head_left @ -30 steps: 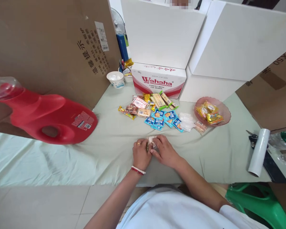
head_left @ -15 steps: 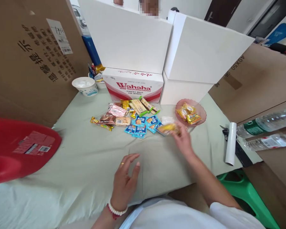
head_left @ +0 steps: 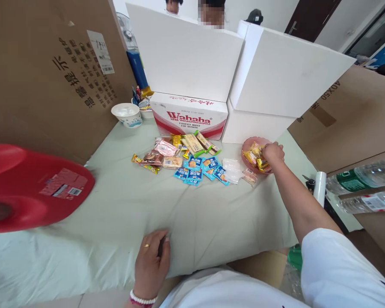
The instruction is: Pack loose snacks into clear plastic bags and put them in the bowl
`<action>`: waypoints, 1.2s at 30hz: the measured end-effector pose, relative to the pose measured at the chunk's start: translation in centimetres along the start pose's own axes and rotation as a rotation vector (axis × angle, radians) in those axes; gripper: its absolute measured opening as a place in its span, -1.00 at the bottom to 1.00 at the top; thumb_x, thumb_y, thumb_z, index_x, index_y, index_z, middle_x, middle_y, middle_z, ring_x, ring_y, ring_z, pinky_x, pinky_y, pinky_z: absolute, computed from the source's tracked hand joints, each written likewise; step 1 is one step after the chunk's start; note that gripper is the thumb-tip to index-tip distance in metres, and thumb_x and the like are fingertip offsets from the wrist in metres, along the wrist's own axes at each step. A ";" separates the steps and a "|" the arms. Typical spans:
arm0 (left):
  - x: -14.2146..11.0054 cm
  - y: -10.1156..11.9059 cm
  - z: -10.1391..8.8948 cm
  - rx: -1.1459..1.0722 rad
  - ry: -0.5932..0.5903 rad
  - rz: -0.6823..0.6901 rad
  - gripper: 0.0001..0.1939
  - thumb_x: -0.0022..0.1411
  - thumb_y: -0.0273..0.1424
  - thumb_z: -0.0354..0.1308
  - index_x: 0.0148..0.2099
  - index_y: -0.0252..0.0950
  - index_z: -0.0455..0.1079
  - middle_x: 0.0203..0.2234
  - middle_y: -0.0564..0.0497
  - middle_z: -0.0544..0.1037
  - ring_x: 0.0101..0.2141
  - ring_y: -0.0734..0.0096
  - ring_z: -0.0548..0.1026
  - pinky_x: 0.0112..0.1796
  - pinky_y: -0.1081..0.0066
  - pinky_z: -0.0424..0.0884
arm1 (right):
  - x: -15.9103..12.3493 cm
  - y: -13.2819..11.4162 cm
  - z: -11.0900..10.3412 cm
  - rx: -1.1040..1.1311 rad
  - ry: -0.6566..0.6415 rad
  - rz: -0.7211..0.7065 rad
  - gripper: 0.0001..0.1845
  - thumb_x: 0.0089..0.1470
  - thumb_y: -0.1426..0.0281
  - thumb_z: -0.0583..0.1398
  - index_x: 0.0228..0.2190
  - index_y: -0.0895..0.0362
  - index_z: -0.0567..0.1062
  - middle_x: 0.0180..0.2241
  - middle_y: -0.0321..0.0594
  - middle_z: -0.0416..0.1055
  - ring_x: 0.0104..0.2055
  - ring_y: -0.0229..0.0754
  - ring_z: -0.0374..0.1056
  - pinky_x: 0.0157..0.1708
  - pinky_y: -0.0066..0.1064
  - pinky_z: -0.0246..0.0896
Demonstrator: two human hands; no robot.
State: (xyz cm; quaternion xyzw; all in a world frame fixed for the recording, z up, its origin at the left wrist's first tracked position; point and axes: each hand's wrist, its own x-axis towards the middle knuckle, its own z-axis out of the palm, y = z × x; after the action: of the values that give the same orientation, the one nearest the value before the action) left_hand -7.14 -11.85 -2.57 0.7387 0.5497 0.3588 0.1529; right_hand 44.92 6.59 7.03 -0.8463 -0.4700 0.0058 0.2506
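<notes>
My right hand (head_left: 274, 154) is at the pink translucent bowl (head_left: 245, 164), fingers curled down over its right side. Its fingertips are partly hidden among yellow snack packets (head_left: 254, 155), and it seems closed on one of them. Near the table's front edge, my left hand (head_left: 152, 259) rests loosely bent, thumb apart from the fingers, holding nothing. Left of the bowl lie clear wrappers (head_left: 232, 170) and a small pinkish packet (head_left: 250, 176). Further left are blue cracker packets (head_left: 194, 175), green-edged bars (head_left: 193, 144), a pink packet (head_left: 166, 148) and a brown packet (head_left: 152, 158).
A Wahaha carton (head_left: 189, 119) and white boards (head_left: 186, 55) stand behind the snacks. At left are a red jug (head_left: 64, 188) and a paper bowl (head_left: 127, 114). Plastic bottles (head_left: 365, 177) and a white roll (head_left: 320, 188) lie at right.
My right hand has carried a yellow snack packet right and into the pink bowl. My left hand has moved down and left onto the table near the edge. The view has shifted.
</notes>
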 end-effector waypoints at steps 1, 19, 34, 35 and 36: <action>0.0 0.1 0.1 0.003 0.014 0.018 -0.84 0.36 -0.33 0.05 -0.12 -0.20 0.43 -0.27 -0.06 0.59 -0.21 0.23 0.56 -0.13 0.25 0.49 | -0.3 -0.2 -0.2 -0.041 0.026 0.009 -0.89 0.12 0.37 0.25 -0.36 0.18 0.51 -0.21 0.06 0.36 0.01 0.13 0.25 -0.10 -0.11 0.24; -0.4 0.4 -0.2 -0.093 0.027 -0.027 -0.82 0.36 -0.36 0.03 -0.21 -0.20 0.47 -0.33 -0.05 0.59 -0.25 0.25 0.56 -0.18 0.27 0.50 | -9.0 -9.4 4.6 -0.220 -0.357 -0.312 -0.77 0.19 0.50 0.12 -0.20 0.21 0.57 -0.19 0.04 0.56 -0.16 -0.06 0.45 -0.18 -0.37 0.19; 8.1 8.3 4.2 -1.110 -0.294 -0.575 -0.50 0.03 0.05 0.34 -0.34 -0.28 0.32 -0.53 0.15 0.37 -0.56 0.59 0.31 -0.55 0.54 0.22 | -27.4 -11.0 3.2 0.623 -0.420 -0.678 -0.77 0.30 0.31 0.10 -0.25 0.03 0.57 -0.24 -0.13 0.53 -0.21 -0.12 0.44 -0.20 -0.30 0.34; 8.0 8.1 4.4 -1.143 -0.248 -0.608 -0.50 0.01 0.04 0.36 -0.35 -0.28 0.31 -0.54 0.17 0.36 -0.57 0.62 0.29 -0.55 0.54 0.20 | -27.7 -10.6 3.5 0.667 -0.424 -0.602 -0.79 0.28 0.29 0.13 -0.27 0.04 0.57 -0.28 -0.16 0.52 -0.26 -0.13 0.43 -0.23 -0.32 0.33; 7.8 7.8 4.5 -1.167 -0.205 -0.645 -0.49 -0.01 0.03 0.38 -0.35 -0.28 0.31 -0.54 0.18 0.35 -0.59 0.63 0.28 -0.55 0.54 0.19 | -27.8 -10.3 3.8 0.725 -0.446 -0.509 -0.81 0.26 0.26 0.17 -0.28 0.05 0.56 -0.34 -0.19 0.50 -0.32 -0.15 0.40 -0.27 -0.33 0.32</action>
State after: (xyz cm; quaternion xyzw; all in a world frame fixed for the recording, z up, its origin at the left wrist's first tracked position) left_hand 2.53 -6.61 1.94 0.3642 0.4415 0.4614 0.6780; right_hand 20.30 -9.55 1.85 -0.5412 -0.6717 0.2886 0.4155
